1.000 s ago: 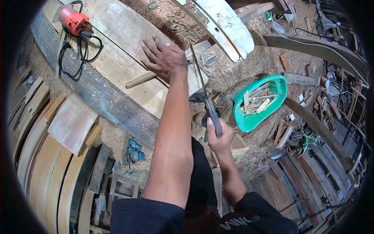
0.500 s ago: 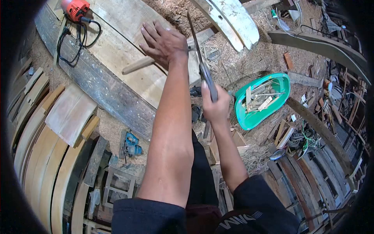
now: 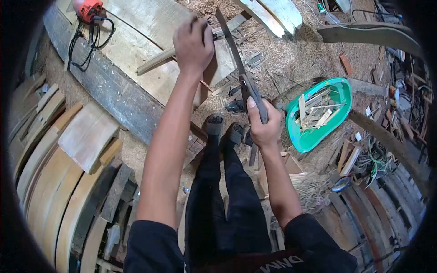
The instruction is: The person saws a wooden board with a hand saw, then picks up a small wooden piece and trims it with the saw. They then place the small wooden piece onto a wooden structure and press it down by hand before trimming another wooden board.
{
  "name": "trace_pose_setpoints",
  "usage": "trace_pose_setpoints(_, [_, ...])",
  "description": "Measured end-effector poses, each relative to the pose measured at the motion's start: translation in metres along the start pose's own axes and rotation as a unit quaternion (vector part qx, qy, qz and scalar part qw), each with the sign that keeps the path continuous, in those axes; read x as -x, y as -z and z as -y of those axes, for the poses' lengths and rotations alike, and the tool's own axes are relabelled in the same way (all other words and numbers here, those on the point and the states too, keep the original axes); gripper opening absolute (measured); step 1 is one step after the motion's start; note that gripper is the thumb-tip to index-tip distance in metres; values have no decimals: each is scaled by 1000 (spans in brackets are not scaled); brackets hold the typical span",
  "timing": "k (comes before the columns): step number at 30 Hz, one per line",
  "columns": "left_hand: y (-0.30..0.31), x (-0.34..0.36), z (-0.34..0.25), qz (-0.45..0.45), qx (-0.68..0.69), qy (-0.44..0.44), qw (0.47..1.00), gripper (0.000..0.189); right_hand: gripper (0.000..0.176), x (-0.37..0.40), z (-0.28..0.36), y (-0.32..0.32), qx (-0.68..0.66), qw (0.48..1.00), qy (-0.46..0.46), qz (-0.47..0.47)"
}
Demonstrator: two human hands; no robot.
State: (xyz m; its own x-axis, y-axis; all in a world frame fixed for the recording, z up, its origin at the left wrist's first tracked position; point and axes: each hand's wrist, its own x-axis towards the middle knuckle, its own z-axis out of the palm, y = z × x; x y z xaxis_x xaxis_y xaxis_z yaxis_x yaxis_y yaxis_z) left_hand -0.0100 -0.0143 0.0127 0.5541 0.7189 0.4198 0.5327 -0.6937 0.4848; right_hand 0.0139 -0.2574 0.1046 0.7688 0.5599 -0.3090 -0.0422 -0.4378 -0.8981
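Note:
My right hand (image 3: 265,122) is closed around the handle of a handsaw (image 3: 233,48), whose blade points up and away. My left hand (image 3: 195,48) is raised over the workbench, fingers loosely bent and apart, their tips blurred; no object shows in it. Beneath it, a narrow wooden stick (image 3: 154,63) lies slantwise across the bench boards (image 3: 136,43) and runs out past their right edge. The left hand covers the stick's middle. To the right of the stick's far end, the saw blade appears apart from it.
A red power tool (image 3: 88,9) with a black cord sits on the bench's far left. On the sawdust-covered floor, a green tub (image 3: 296,141) holds wood scraps. Curved planks (image 3: 50,191) are stacked at left, more timber (image 3: 371,214) at right. My sandalled feet (image 3: 215,125) stand by the bench.
My left hand has gone from lying flat over the stick to being raised with bent fingers. The right hand and saw sit slightly lower and to the right. My legs and feet now show.

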Motion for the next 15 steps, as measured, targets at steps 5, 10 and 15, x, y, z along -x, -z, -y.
trace_pose_setpoints(5, [33, 47, -14, 46, 90, -30, 994, 23, 35, 49, -34, 0, -2, 1000, 23, 13])
trace_pose_setpoints(10, [43, 57, -16, 69, 84, -78, 991, 29, 37, 67, -57, -9, -44, 999, -2, 16])
trace_pose_setpoints(15, [39, 59, -13, 65, 69, -78, 992, 31, 37, 51, -51, -14, -7, 999, 32, 7])
